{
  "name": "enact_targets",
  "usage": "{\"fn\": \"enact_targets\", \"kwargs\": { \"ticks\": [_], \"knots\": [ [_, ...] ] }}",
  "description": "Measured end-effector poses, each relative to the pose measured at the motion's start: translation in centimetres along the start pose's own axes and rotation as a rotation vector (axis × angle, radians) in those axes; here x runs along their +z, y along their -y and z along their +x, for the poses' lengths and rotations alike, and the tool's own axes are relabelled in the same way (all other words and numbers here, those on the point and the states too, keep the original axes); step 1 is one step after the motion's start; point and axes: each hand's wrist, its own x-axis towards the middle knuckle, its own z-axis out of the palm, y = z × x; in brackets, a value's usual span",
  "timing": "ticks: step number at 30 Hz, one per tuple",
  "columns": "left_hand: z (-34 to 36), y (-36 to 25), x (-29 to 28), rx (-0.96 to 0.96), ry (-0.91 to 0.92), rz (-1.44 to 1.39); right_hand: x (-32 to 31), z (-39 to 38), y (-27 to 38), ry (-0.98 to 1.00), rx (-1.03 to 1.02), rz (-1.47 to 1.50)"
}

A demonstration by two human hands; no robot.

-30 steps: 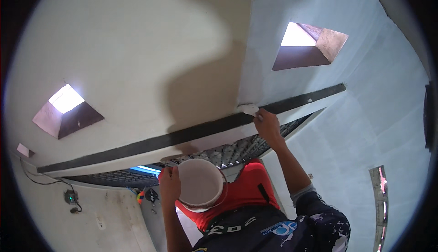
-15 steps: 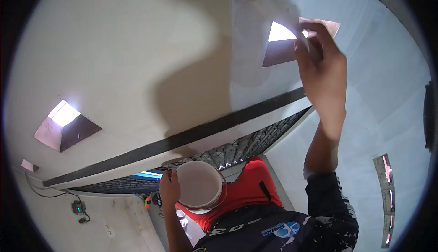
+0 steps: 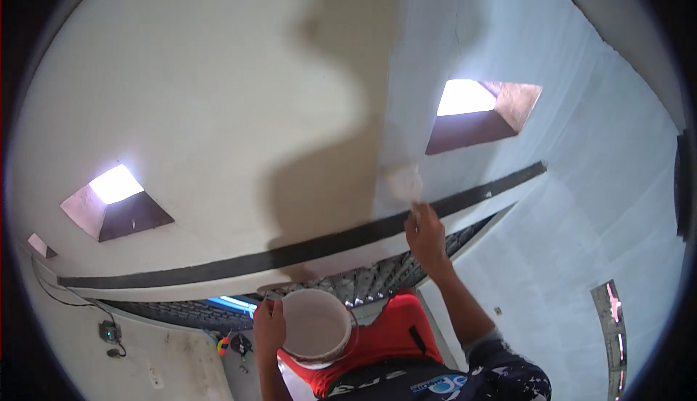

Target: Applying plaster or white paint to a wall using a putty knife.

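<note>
My right hand [image 3: 427, 235] is closed round the handle of a paintbrush [image 3: 404, 183]. The pale, wide brush head lies against the wall, just above the dark ledge [image 3: 334, 243] and close to the border between the cream area [image 3: 189, 96] and the bluish-white area [image 3: 501, 31]. At my waist, my left hand [image 3: 270, 325] grips the near-left rim of a white bucket [image 3: 319, 362]. Pale liquid paint [image 3: 314, 332] shows inside it, and a thin wire handle hangs at its right side. The fingers inside the rim are partly hidden.
Two slanted openings, one on the right [image 3: 472, 132] and one on the left [image 3: 120, 209], let in bright light. Dark latticework [image 3: 363, 285] runs below the ledge. A small electrical box [image 3: 110, 332] with cables is mounted at lower left. My shadow falls on the wall.
My right hand has swept down and to the left with the paintbrush, from beside the right opening to just above the ledge. The left hand still holds the bucket; the view has shifted slightly.
</note>
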Motion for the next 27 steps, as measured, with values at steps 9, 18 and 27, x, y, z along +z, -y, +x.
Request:
{"fn": "enact_targets", "kwargs": {
  "ticks": [9,18,27],
  "knots": [
    [0.1,1.0,0.8,-0.014,0.028,0.060,-7.5,1.9,5.3,-0.009,0.154,0.162],
    [0.5,0.4,0.6,0.028,0.006,0.000,-6.9,12.2,7.5,-0.347,-0.228,0.130],
    [0.8,0.6,0.6,-0.006,0.000,0.018,-0.1,1.6,2.2,-0.075,-0.023,0.052]
  ]
}}
